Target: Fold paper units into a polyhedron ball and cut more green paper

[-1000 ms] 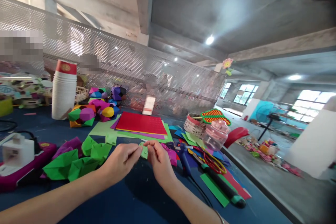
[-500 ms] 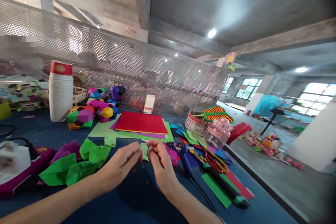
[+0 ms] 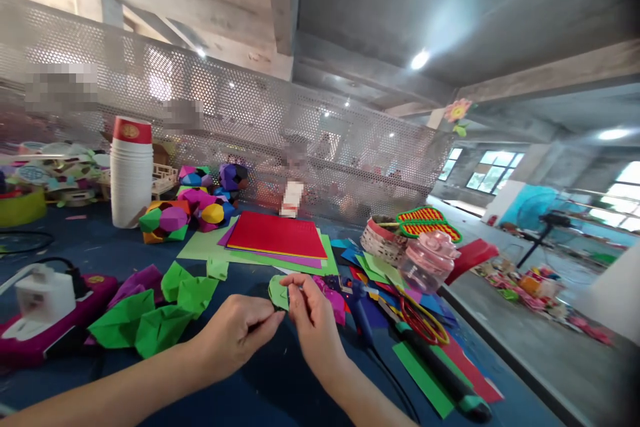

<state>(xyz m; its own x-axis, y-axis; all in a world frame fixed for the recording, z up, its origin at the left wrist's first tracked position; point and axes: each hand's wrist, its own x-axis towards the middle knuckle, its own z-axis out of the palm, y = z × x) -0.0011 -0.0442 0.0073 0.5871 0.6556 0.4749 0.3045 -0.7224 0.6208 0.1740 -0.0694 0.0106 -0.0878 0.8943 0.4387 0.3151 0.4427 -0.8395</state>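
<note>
A small light green piece of paper (image 3: 278,292) is held up between my two hands over the blue table. My left hand (image 3: 243,327) is closed, its thumb and fingers pinched at the paper's lower left edge. My right hand (image 3: 311,310) pinches the right edge between thumb and forefinger. Left of my hands lie folded green paper pieces (image 3: 165,310) and a purple folded piece (image 3: 140,283). Just right of my right hand are a crumpled magenta paper piece (image 3: 334,299) and a blue glue gun (image 3: 359,307) with its cord.
Ahead lies a stack of coloured paper sheets (image 3: 275,235). To the right are a black-and-green handled tool (image 3: 435,363), a pink bottle (image 3: 430,257) and a woven basket (image 3: 383,240). Paper cups (image 3: 131,173), paper balls (image 3: 167,219) and a purple power strip (image 3: 95,290) stand left.
The light green paper shows more fully between my hands. My left hand has dropped slightly, with its fingers more curled. The view has shifted a little, moving the scene rightward.
</note>
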